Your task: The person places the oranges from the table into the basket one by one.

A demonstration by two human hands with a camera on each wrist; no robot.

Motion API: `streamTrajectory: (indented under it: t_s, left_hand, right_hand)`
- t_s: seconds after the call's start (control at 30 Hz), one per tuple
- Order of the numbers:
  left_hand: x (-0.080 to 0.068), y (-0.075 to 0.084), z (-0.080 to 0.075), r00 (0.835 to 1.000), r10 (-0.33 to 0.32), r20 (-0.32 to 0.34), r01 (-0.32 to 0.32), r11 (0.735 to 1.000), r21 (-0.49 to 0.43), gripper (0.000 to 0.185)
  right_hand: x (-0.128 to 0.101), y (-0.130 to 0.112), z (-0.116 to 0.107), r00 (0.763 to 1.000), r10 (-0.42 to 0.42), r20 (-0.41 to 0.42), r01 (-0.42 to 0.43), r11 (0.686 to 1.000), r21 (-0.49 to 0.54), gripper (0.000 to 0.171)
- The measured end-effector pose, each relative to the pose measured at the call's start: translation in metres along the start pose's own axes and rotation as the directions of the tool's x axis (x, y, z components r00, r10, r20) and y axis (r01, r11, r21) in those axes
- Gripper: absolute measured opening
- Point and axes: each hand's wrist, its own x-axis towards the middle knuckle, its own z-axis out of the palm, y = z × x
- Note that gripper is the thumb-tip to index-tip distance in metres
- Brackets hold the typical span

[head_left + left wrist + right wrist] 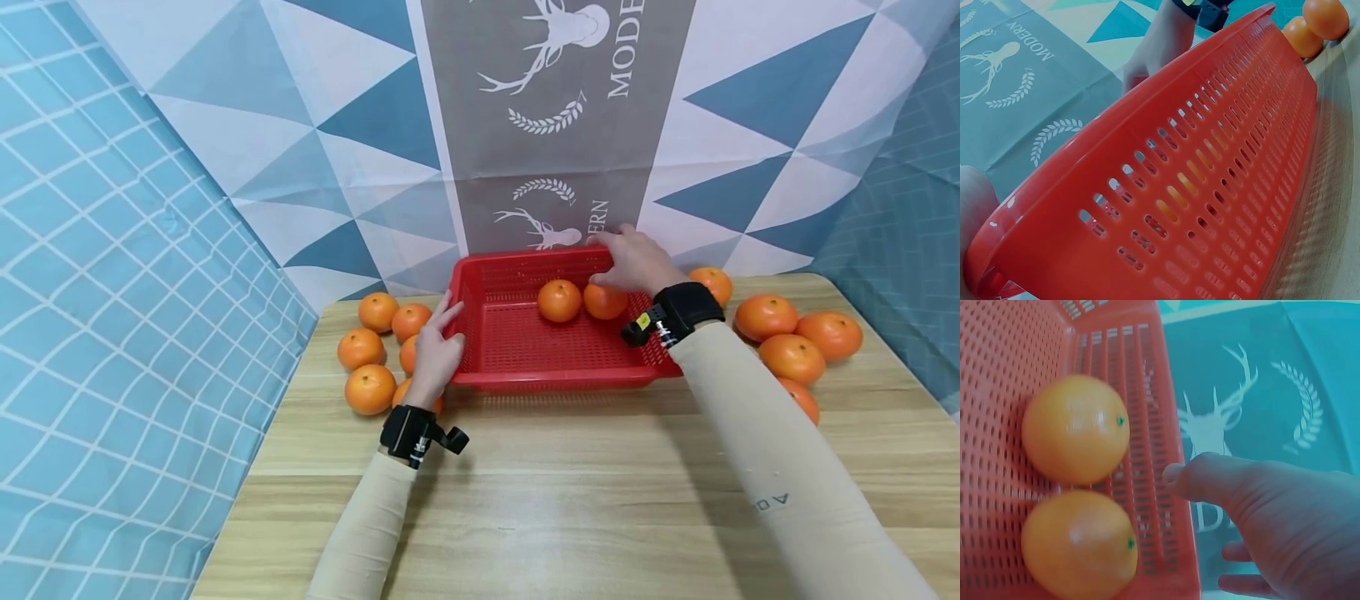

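A red plastic basket (pixel 517 377) with slotted walls stands on the table, two oranges inside toward its right end: one orange (pixel 559 301) and, beside it, another orange (pixel 607 302). At the basket's left end is my left hand (pixel 438 350), its fingers extended against the rim. Part of that hand shows at the rim's corner in the left wrist view. My right hand (pixel 636 260) reaches over the far rim near the right corner. In the right wrist view its thumb (pixel 1210 478) lies over the rim, with fingers outside and a gap between them and the wall.
Several oranges (pixel 369 389) sit left of the basket, some partly behind my left hand. More oranges (pixel 792 358) are grouped on the right, partly hidden by my right sleeve. A patterned cloth (pixel 375 150) hangs behind the wooden table (pixel 547 500).
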Motion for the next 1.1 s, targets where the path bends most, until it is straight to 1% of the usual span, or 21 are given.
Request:
streamTrajectory:
  t_s: [0.2, 0.23, 0.27, 0.37, 0.43, 0.47, 0.5, 0.63, 0.83, 1.1]
  left_hand:
    - [0.015, -0.023, 0.003, 1.000, -0.013, -0.004, 0.013, 1.000, -0.012, 0.067]
    - [0.016, -0.024, 0.003, 1.000, -0.009, -0.004, 0.009, 1.000, -0.012, 0.068]
    - [0.011, -0.019, 0.001, 1.000, 0.003, 0.003, -0.003, 1.000, -0.013, 0.067]
    - [0.016, -0.024, 0.001, 1.000, 0.028, -0.002, -0.028, 1.000, -0.013, 0.067]
    - [0.019, -0.029, 0.001, 0.999, 0.033, 0.001, -0.033, 0.999, -0.014, 0.067]
    - [0.021, -0.032, 0.002, 0.999, 0.033, 0.005, -0.033, 0.999, -0.018, 0.067]
    - [0.029, -0.043, 0.004, 1.000, 0.028, 0.001, -0.028, 0.999, -0.021, 0.068]
    - [0.034, -0.053, 0.004, 0.999, 0.030, 0.017, -0.029, 0.999, -0.044, 0.068]
    - [0.036, -0.059, 0.004, 0.998, 0.061, 0.011, -0.060, 0.996, -0.066, 0.068]
    - [0.038, -0.056, 0.005, 1.000, 0.027, 0.003, -0.027, 0.999, -0.039, 0.068]
  right_hand:
    - [-0.008, 0.023, -0.007, 0.999, 0.034, -0.003, -0.034, 0.999, 0.026, 0.078]
    - [-0.009, 0.028, -0.008, 0.999, 0.043, -0.006, -0.043, 0.999, 0.031, 0.080]
    - [-0.011, 0.032, -0.010, 0.999, 0.053, -0.007, -0.053, 0.998, 0.038, 0.081]
    - [-0.018, 0.046, -0.014, 0.997, 0.080, -0.013, -0.079, 0.996, 0.051, 0.082]
    - [-0.021, 0.055, -0.016, 0.996, 0.090, -0.011, -0.089, 0.995, 0.053, 0.081]
    - [-0.023, 0.060, -0.016, 0.995, 0.094, -0.010, -0.094, 0.994, 0.053, 0.080]
    - [-0.025, 0.064, -0.017, 0.995, 0.099, -0.008, -0.098, 0.994, 0.051, 0.079]
    - [-0.030, 0.079, -0.020, 0.994, 0.113, 0.008, -0.113, 0.992, 0.052, 0.080]
    - [-0.035, 0.090, -0.027, 0.992, 0.126, -0.006, -0.125, 0.991, 0.049, 0.085]
    - [-0.041, 0.106, -0.039, 0.991, 0.131, -0.016, -0.132, 0.991, -0.013, 0.075]
